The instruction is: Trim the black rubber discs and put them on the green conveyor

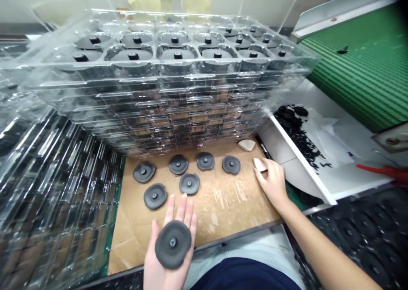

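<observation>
On the upturned palm of my left hand (165, 260) rests a black rubber disc (173, 246) with a small raised stub at its centre; the fingers stretch out beyond it. My right hand (273, 179) is at the right side of the brown board, its thumb and fingers closed on a small white wedge-shaped piece (259, 164), partly hidden by the fingers. A second white wedge-shaped piece (246, 145) lies just behind it. Several like discs lie on the board, among them one disc (189, 184) beyond my left fingertips and another (231, 165) nearer my right hand.
Behind the brown board (219, 213) rises a stack of clear plastic trays (178, 75), discs in its top tray. More clear trays (57, 188) stand left. At right are a white bin (306, 162) with black scraps, a green conveyor belt (360, 65) and a red-handled tool (379, 171).
</observation>
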### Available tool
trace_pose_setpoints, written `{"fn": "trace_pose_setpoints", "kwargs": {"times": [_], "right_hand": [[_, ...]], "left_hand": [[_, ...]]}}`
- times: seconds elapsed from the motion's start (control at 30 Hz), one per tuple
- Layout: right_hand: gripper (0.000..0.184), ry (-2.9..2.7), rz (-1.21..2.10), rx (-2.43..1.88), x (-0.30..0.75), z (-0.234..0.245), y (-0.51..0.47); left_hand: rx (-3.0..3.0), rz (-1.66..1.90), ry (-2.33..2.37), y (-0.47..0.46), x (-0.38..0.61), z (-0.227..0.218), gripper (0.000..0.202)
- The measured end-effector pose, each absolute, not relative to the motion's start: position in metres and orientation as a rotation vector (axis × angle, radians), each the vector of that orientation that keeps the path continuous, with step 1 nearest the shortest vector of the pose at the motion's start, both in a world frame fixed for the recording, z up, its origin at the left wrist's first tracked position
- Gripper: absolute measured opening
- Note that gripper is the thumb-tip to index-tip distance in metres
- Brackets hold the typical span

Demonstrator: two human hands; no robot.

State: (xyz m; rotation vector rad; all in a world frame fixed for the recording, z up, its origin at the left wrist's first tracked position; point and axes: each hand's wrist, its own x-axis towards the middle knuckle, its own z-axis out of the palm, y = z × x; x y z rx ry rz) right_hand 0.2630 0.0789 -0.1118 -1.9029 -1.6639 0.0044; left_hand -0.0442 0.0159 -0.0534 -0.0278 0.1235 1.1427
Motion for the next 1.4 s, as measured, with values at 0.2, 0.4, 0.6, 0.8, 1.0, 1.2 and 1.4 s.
{"fn": "trace_pose_setpoints", "kwargs": {"times": [0.2, 0.4, 0.6, 0.8, 1.0, 1.2, 1.4], "right_hand": [[0.034, -1.605, 0.096, -1.931, 0.257, -0.102, 0.133], [0.03, -1.458, 0.485, -1.844, 0.251, -0.089, 0.164], [0.043, -1.187, 1.168, -1.493, 0.228, -0.053, 0.094], [0.053, -0.821, 1.769, -1.183, 0.204, -0.035, 0.047], [0.046, -0.545, 1.96, -0.961, 0.199, -0.033, 0.039], [0.037, -0.403, 1.918, -0.907, 0.193, -0.042, 0.038], [0.022, -0.431, 1.893, -0.974, 0.186, -0.053, 0.024]], "left_hand": [[-0.031, 1.137, 0.123, 0.012, -0.033, -0.044, 0.057], [-0.028, 1.133, 0.191, 0.006, -0.03, -0.039, 0.057], [-0.145, 1.127, 0.412, 0.013, -0.027, -0.044, 0.054], [-0.33, 1.007, 0.754, 0.029, -0.008, -0.04, 0.054], [-0.352, 0.788, 0.815, 0.023, -0.004, -0.035, 0.053], [-0.402, 0.925, 0.911, 0.013, -0.003, -0.03, 0.057], [-0.292, 1.152, 0.957, 0.024, 0.006, -0.012, 0.05]]}}
